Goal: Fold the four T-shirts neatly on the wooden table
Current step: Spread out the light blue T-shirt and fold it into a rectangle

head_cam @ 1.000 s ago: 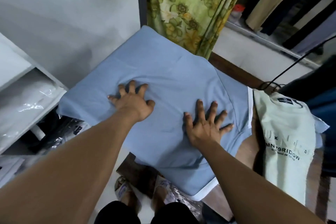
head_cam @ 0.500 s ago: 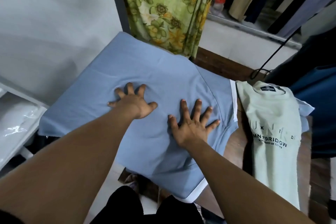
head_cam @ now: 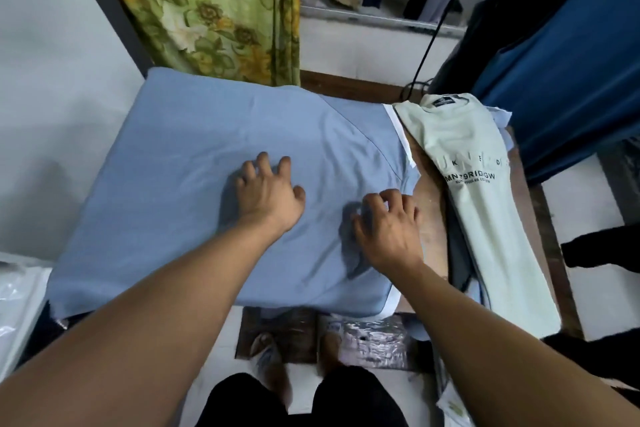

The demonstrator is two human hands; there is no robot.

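Feet (head_cam: 268,350): on the floor, just below the near edge.
Right hand (head_cam: 388,229): on the blue T-shirt (head_cam: 194,163) near its right edge, fingers clawed down. The cloth darkens into a crease beside it, but I cannot tell whether it grips.
Left hand (head_cam: 268,194): just beyond, mid-shirt, fingers spread and loosely bent with the tips on the fabric. It holds nothing.
Blue T-shirt: lies under both hands, spread wide and mostly smooth. There is white trim on its right edge, and its near hem hangs over the edge.
Wooden table (head_cam: 429,211): a bare strip shows between the two shirts.
Pale green T-shirt (head_cam: 485,236): to the right, folded long and narrow, dark lettering up, apart from both hands.
Floral curtain (head_cam: 221,10): hangs behind the far edge.
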